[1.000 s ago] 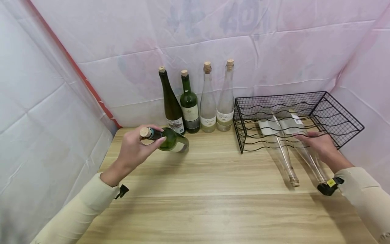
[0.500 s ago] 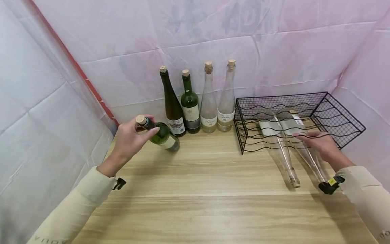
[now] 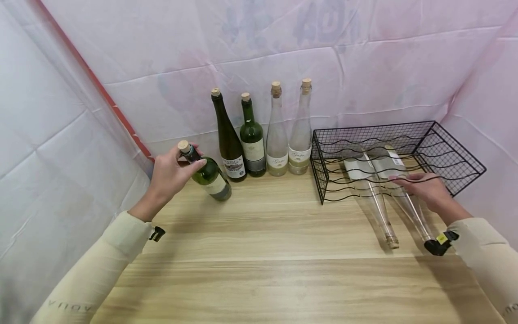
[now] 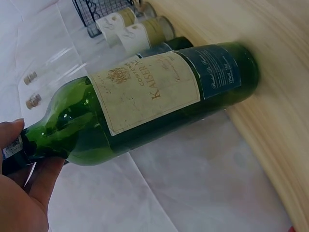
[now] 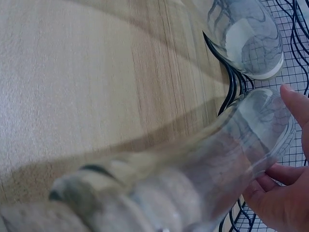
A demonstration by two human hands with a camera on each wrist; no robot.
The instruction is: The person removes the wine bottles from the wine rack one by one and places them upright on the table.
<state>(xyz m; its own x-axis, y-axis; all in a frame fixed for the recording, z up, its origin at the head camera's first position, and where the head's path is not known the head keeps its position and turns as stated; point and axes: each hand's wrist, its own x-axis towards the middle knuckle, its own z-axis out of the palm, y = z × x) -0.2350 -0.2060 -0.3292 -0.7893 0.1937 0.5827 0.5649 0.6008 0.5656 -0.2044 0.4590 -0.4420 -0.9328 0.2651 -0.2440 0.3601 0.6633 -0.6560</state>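
Note:
My left hand pinches the neck of a corked green wine bottle between thumb and fingers. In the left wrist view its cream and dark label shows, and its base meets or nearly meets the wooden table. The bottle leans slightly, cork toward the left. On the right, a black wire wine rack has two clear glass bottles lying in it, necks toward me. My right hand holds the right-hand clear bottle near its body, thumb on one side and curled fingers on the other. The left-hand clear bottle lies beside it.
A dark green bottle, a shorter green bottle and two clear corked bottles, one left and one right, stand along the back. White cloth hangs behind. Bare tabletop lies in front.
My left hand has drawn the green bottle left, away from the standing bottles, and it now leans less. My right hand and the rack have barely moved.

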